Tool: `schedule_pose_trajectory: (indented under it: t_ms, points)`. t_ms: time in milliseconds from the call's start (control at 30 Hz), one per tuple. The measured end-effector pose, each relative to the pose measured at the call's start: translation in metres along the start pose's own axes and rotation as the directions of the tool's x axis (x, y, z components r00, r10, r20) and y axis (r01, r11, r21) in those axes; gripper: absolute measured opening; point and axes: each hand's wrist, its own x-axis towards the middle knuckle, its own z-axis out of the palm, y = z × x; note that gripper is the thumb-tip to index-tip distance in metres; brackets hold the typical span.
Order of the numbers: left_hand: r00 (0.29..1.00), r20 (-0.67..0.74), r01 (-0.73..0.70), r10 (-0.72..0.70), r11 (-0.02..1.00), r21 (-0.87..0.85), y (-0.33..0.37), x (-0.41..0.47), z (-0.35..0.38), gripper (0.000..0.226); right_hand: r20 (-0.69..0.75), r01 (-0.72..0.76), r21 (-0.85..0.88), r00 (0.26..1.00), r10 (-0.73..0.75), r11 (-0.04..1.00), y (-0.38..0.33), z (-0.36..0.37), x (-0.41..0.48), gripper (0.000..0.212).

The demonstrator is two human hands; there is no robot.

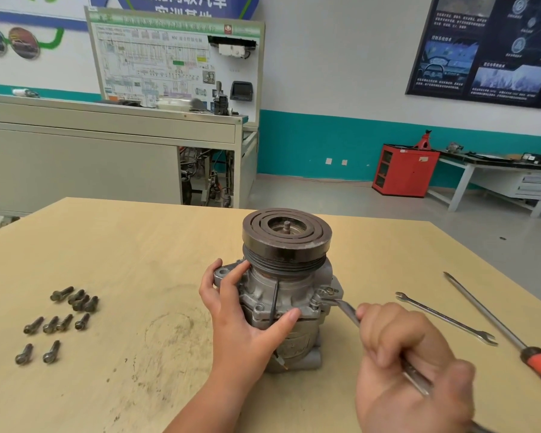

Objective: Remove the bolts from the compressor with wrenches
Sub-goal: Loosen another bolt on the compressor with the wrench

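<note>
With the left hand (241,310) gripping the compressor (286,285) steady, the right hand (409,360), fingers wrapped around the wrench (344,310), should keep it seated squarely on the bolt (320,297) while turning.

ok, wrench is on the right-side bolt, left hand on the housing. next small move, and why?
Likely a short swing of the wrench to loosen that bolt, left hand bracing the compressor. The wrench head sits at the bolt on the compressor's right side, the right hand has a full grip on the handle, and removed bolts lie on the table.
</note>
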Motion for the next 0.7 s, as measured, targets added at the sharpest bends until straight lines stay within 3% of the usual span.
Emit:
schedule_pose_trajectory:
  t_ms: [100,200,267,367,400,467,567,600,633,700]
  points:
    - [1.000,0.000,-0.003,0.003,1.000,-0.002,0.000,0.000,0.000,0.075,0.076,-0.055,-0.116,0.995,0.064,0.992,-0.002,0.001,-0.003,0.052]
    - [1.000,0.000,-0.016,0.016,1.000,0.010,0.000,0.002,0.001,0.075,0.226,0.003,-0.306,0.972,0.069,0.952,-0.007,0.005,0.002,0.044]
    - [1.000,-0.003,-0.011,0.011,1.000,0.010,-0.001,0.001,0.001,0.075,0.257,0.009,-0.325,0.963,0.079,0.946,-0.008,0.005,0.007,0.043]
    - [1.000,-0.002,-0.001,0.001,1.000,0.000,-0.001,0.000,0.001,0.076,0.229,-0.220,0.027,0.951,0.208,0.975,-0.005,-0.021,0.028,0.039]
    - [1.000,0.000,-0.003,0.003,1.000,-0.002,-0.001,0.000,0.000,0.076,0.204,-0.347,0.172,0.928,0.311,0.922,0.000,-0.030,0.042,0.037]
    - [1.000,0.003,-0.003,0.003,1.000,-0.003,0.000,0.000,0.000,0.076,0.149,-0.575,0.378,0.812,0.565,0.726,0.018,-0.043,0.067,0.035]
    - [1.000,0.002,0.009,-0.009,1.000,-0.002,-0.001,0.000,0.000,0.077,0.188,-0.673,0.543,0.681,0.708,0.503,0.043,-0.047,0.085,0.032]
    - [1.000,0.002,0.012,-0.012,1.000,-0.004,-0.001,-0.001,0.000,0.077,0.266,-0.679,0.592,0.674,0.690,0.435,0.048,-0.049,0.085,0.030]
    - [1.000,0.002,0.010,-0.010,1.000,-0.007,-0.001,-0.001,0.000,0.077,0.312,-0.661,0.608,0.708,0.633,0.439,0.050,-0.052,0.082,0.029]
    - [1.000,0.002,0.003,-0.003,1.000,-0.007,0.000,-0.001,0.000,0.077,0.239,-0.531,0.631,0.826,0.510,0.565,0.035,-0.058,0.075,0.025]
